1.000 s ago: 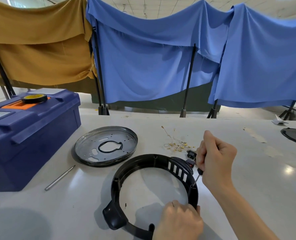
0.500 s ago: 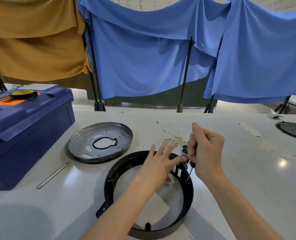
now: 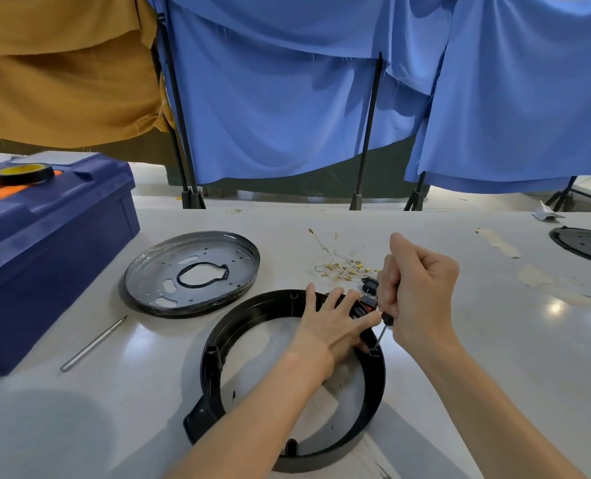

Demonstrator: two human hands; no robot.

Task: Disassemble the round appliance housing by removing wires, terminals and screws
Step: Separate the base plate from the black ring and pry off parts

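Head view: one closed blue plastic toolbox carries one black-and-yellow tape roll on its lid. One black round plastic housing ring lies mid-tabletop. The left hand presses its far rim with spread, straight fingers. The right hand grips one slim black-handled screwdriver, tip at the rim's post. One grey round metal plate, one metal rod and one tangle of brass-tipped wires lie nearby.

- The ring housing lies on the table, front centre.
- The plate lies behind-left of it; the wires behind-right.
- The toolbox stands far left, the tape roll on top.
- The rod lies between toolbox and ring housing.
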